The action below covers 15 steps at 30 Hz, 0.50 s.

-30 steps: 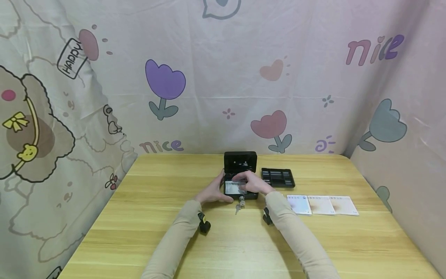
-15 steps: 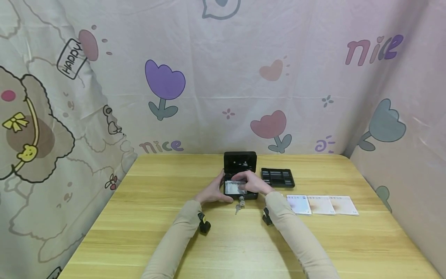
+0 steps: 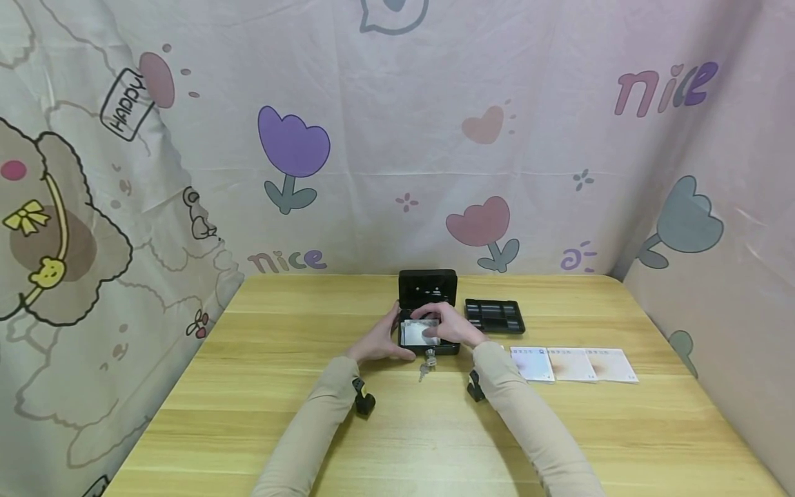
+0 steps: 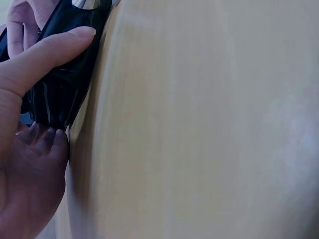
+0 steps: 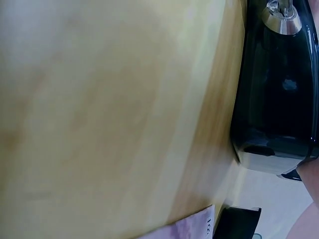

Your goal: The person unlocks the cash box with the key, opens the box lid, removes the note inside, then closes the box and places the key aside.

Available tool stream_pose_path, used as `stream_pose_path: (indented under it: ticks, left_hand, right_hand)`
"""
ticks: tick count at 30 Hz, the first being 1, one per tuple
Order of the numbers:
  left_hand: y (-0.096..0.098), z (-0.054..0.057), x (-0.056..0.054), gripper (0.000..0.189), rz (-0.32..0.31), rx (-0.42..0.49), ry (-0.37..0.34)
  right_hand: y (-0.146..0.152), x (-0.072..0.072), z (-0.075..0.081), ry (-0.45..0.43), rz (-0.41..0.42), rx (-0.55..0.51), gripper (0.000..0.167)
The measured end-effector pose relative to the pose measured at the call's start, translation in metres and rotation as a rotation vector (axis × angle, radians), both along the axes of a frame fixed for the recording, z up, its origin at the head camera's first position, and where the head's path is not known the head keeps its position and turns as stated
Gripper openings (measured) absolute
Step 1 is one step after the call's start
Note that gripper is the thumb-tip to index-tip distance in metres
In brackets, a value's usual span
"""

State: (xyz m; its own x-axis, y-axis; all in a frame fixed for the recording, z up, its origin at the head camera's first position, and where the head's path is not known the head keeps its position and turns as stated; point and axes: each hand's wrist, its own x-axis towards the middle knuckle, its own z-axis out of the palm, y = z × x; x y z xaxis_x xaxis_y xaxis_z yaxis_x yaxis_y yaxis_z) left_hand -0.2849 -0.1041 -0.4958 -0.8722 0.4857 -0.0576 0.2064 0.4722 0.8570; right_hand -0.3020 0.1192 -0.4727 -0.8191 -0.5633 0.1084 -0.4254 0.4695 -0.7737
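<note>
A black cash box (image 3: 446, 349) stands at the table's middle with its lid (image 3: 427, 288) raised. My left hand (image 3: 375, 342) grips its left end, the thumb on the front wall in the left wrist view and the other fingers round the side. Inside the box lie pale printed paper notes (image 3: 415, 334). Reaching in from the right, my right hand (image 3: 450, 324) pinches these notes, thumb on the near face and fingers curled over the far edge. Keys (image 3: 426, 367) hang from the metal lock (image 5: 281, 19) on the front.
Right of the box lies a black compartment tray (image 3: 495, 317). Three piles of printed notes, one bluish (image 3: 532, 364) and two tan (image 3: 573, 364), sit side by side nearer the right arm. A patterned curtain (image 3: 373, 138) closes off the table's far edge.
The notes under my right hand have lifted and shifted slightly, with more pale surface showing. My right fingers have risen a little; the left hand stays in place.
</note>
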Motion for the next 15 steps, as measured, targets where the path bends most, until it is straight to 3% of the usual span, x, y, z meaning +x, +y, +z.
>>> stream_pose_path:
  ticks: [15]
  left_hand:
    - [-0.0002, 0.0004, -0.0002, 0.132, 0.008, -0.051, 0.015]
  right_hand:
    - [-0.0007, 0.0007, 0.0001, 0.010, -0.038, -0.034, 0.028]
